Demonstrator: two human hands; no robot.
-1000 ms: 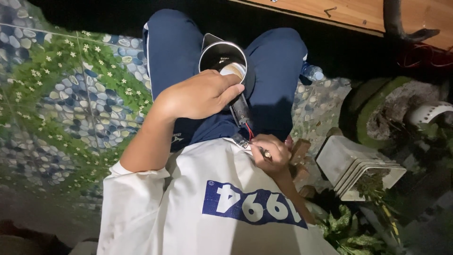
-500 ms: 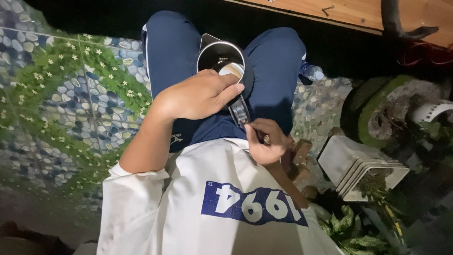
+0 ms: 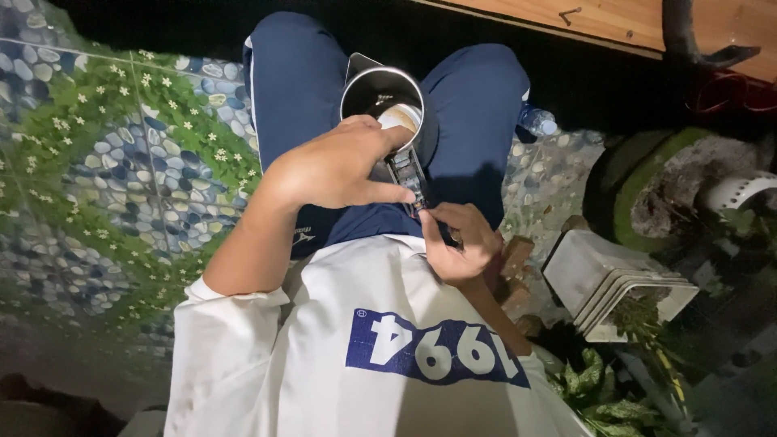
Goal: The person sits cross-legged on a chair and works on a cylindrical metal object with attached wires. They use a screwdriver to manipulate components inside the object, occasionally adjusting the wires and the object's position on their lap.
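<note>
A black kettle (image 3: 388, 101) (lid open) is steadied on the lap, its handle (image 3: 405, 170) gripped by the left hand (image 3: 336, 166). A small tool is pinched by the right hand (image 3: 457, 243); a slip could be caused by poor light.

A dark-blue rectangular printed patch with white figures (image 3: 433, 350) sits low on the front of the white shirt (image 3: 324, 340), near its right edge. No packages, signs or screens show.
</note>
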